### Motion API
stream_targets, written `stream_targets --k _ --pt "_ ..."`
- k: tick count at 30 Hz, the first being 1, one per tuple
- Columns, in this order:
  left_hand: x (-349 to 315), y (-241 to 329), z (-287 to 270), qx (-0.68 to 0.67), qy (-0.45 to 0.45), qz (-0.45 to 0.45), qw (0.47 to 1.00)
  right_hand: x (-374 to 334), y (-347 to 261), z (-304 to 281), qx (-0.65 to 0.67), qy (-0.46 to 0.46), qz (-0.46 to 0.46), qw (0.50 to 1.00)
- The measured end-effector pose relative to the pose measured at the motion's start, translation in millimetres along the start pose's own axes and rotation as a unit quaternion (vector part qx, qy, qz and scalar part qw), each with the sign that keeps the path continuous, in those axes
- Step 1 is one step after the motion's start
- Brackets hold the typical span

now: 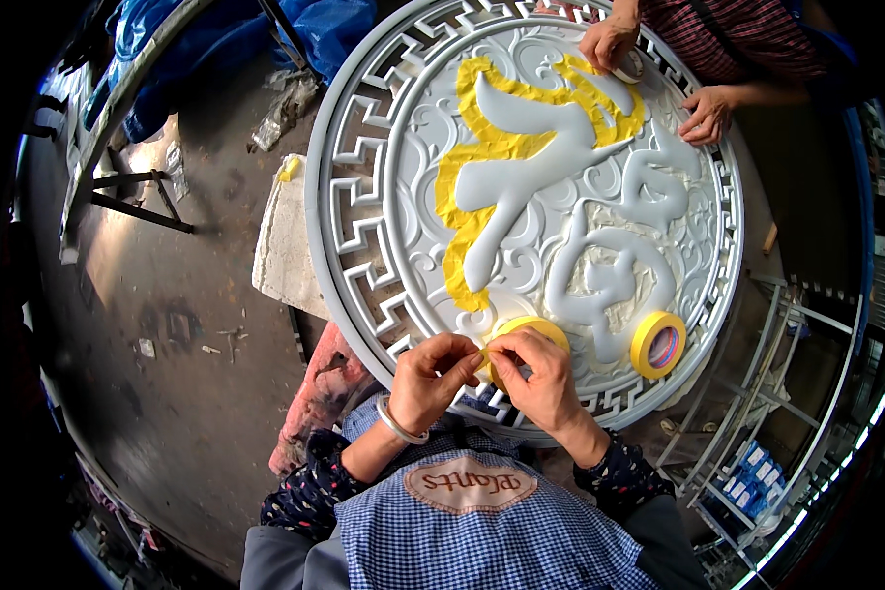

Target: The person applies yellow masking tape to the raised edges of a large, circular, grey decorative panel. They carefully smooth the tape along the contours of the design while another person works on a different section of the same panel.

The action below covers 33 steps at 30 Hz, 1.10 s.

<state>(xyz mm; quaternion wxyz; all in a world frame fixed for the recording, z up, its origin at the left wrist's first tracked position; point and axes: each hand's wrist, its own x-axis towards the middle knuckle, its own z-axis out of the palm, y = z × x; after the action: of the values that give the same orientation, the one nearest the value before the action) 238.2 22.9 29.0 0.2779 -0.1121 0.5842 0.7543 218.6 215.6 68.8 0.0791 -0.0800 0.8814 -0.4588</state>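
Over the near edge of a round grey-white carved panel [433, 187], my two hands come together fingertip to fingertip. My left hand [431, 377], with a white bangle at the wrist, pinches a small bit of yellow masking tape [484, 358]. My right hand [539, 379] pinches the same bit from the other side. A yellow tape roll [546, 327] shows just behind my right fingers; whether they also hold it is hidden. Yellow tape strips [462, 177] line the edges of a raised smooth character [521, 177] on the panel. A second tape roll [658, 345] lies flat to the right.
Across the panel, a co-worker's hands [610, 41] are at its far edge, one by a tape roll [629, 67]. A pink padded support [329, 393] and a white cloth [290, 246] sit under the left side. Metal racks [757, 383] stand at right, a metal frame [133, 192] at left.
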Motion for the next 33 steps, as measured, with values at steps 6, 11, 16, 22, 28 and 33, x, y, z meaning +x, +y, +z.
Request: stream_targets --k 6,11,16,22,28,33 --pt "-0.2 -0.7 4.2 0.047 0.035 0.018 0.998 4.6 -0.3 -0.7 0.007 -0.018 0.02 1.0" --pt "0.9 19.8 6.6 0.098 0.055 0.001 0.994 5.0 7.3 0.6 0.024 -0.008 -0.003 1.0" --pt "0.6 2.0 2.0 0.081 0.02 0.039 0.996 6.6 6.5 -1.0 0.024 -0.012 -0.006 1.0" --pt "-0.3 3.9 2.8 0.041 0.019 0.026 0.999 5.3 5.3 1.7 -0.007 -0.007 -0.045 0.999" --pt "-2.2 9.6 8.0 -0.082 0.027 -0.049 0.995 -1.6 4.0 12.0 -0.088 0.034 -0.122 0.988" --pt "2.4 12.7 15.0 -0.182 0.049 -0.098 0.977 -3.4 3.1 11.4 -0.127 0.069 -0.186 0.972"
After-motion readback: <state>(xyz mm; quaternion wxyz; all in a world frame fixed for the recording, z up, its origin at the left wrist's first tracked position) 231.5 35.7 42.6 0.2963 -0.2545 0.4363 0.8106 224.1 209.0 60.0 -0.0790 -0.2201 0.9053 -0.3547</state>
